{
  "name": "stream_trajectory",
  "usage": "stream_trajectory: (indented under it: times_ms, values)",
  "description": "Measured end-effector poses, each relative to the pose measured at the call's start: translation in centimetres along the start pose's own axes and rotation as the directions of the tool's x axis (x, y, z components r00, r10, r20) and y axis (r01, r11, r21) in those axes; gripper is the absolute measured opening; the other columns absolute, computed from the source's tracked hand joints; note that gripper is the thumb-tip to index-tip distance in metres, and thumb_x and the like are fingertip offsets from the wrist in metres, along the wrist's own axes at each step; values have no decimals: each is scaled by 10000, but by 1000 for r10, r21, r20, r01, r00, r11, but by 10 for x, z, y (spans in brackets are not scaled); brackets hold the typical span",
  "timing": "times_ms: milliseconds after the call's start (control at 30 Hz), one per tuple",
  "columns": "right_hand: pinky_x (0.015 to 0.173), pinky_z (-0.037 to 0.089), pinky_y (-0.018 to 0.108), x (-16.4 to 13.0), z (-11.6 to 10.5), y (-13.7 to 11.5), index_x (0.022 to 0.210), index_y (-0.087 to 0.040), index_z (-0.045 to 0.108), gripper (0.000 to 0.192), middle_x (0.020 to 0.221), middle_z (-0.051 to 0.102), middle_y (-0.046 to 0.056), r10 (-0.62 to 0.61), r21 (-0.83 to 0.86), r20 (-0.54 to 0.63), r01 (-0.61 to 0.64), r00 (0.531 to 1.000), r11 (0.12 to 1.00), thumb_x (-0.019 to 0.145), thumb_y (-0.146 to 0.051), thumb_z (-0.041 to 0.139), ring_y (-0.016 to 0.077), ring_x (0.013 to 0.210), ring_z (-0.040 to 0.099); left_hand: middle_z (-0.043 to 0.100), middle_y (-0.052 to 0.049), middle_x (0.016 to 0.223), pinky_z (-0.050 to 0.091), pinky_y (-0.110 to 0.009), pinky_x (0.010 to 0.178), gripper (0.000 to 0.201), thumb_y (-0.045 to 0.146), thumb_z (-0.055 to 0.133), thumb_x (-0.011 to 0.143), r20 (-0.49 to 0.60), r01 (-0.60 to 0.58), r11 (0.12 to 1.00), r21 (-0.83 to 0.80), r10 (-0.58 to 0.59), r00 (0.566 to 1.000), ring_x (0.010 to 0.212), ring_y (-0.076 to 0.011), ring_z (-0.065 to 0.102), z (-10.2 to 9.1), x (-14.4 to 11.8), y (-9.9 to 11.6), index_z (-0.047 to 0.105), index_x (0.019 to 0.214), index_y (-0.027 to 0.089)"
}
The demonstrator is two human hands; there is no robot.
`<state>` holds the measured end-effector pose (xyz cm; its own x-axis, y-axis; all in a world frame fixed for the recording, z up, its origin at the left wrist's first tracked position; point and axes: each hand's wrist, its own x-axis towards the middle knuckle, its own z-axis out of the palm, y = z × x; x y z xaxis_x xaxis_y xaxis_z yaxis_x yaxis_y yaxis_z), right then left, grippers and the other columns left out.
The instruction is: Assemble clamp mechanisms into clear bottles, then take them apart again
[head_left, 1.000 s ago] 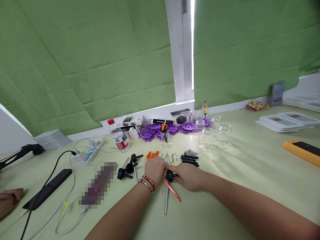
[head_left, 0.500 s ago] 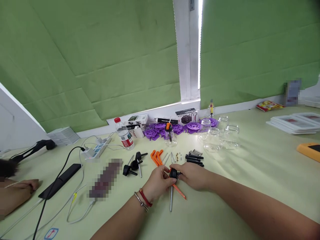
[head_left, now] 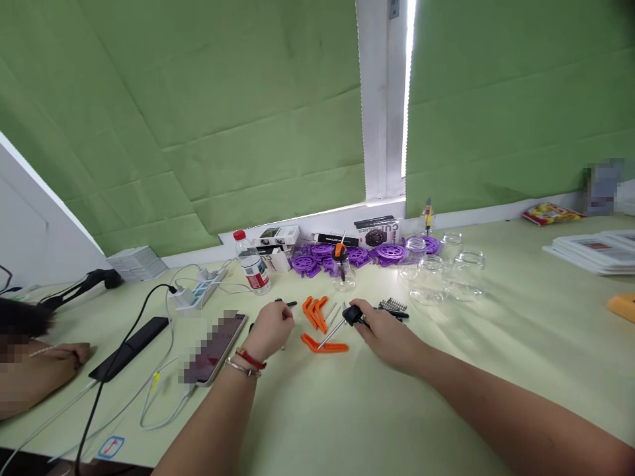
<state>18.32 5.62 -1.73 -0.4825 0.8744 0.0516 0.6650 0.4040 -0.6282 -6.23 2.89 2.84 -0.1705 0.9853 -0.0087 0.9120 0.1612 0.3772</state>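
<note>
My right hand [head_left: 384, 334] grips a black plastic knob piece [head_left: 352, 315]. A thin metal rod [head_left: 331, 334] slants down-left from that piece across an orange angled handle [head_left: 330, 347] lying flat on the table. My left hand [head_left: 270, 328] is over the black knob parts at the left, fingers curled downward. It covers most of them, so what its fingertips hold is hidden; one black stem [head_left: 290, 303] shows beyond it. Between the hands lie several more orange angled handles [head_left: 314, 313] and thin metal pins [head_left: 333, 313]. Springs [head_left: 394, 304] and black tubes [head_left: 401, 314] lie past my right hand.
Glass jars [head_left: 427, 284], purple wheel-shaped parts [head_left: 391, 252] and a water bottle [head_left: 253, 264] stand along the back. At the left are a phone [head_left: 218, 347], cables, a power strip [head_left: 206, 287] and another person's hand [head_left: 69, 360]. White trays [head_left: 595, 254] lie right.
My left hand has let go of the black knob piece and moved left onto the other black parts. My right hand keeps the piece, its rod now slanted. The nearer orange handle has turned crosswise.
</note>
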Motion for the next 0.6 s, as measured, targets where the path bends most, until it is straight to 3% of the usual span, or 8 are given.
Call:
stream_trajectory:
  times_ms: [133,200,267,333,467,600]
  values:
    - [568,319,244,-1,5,1,1279,-223,361,370,778,591,41,-12,-3,9,12,1000,1000,914,-287,358,174,659,542,609,-47,678,371,-265,573,174,141,437,778,4,-71,995,69,71,997,639,-173,562,-2,-4,18,560,660,178]
    - [581,319,244,0,6,0,1266,-213,376,368,777,593,45,-20,-23,5,20,1000,1000,904,-276,381,182,689,546,628,-49,737,383,-272,602,212,224,426,832,63,-196,974,115,189,980,683,-183,579,3,-18,26,585,695,192]
    - [596,320,246,1,7,0,1261,-204,389,370,797,598,55,-20,-41,9,21,1000,999,896,-267,399,190,727,554,647,-54,916,399,-273,640,170,352,529,806,137,-317,937,144,298,945,789,-202,602,10,-31,29,619,849,215]
    - [612,320,248,1,6,0,1258,-194,400,372,817,603,65,-14,-53,19,15,1000,998,892,-256,412,197,764,561,647,-56,948,394,-269,623,247,378,646,718,218,-356,905,232,309,926,814,-222,611,17,-39,26,623,909,223]
    - [600,313,247,0,5,1,1228,-198,429,352,811,606,62,-30,-52,49,33,998,998,881,-249,427,189,736,562,651,-37,768,348,-248,564,31,215,608,736,285,-393,844,366,300,910,720,-200,609,27,-40,9,631,757,214]
    - [559,291,245,-2,3,0,1213,-218,432,341,690,572,12,-70,-35,7,71,998,997,875,-241,403,171,633,534,636,-23,735,343,-251,569,112,148,567,746,331,-507,790,345,403,853,695,-172,593,9,-31,0,645,703,217]
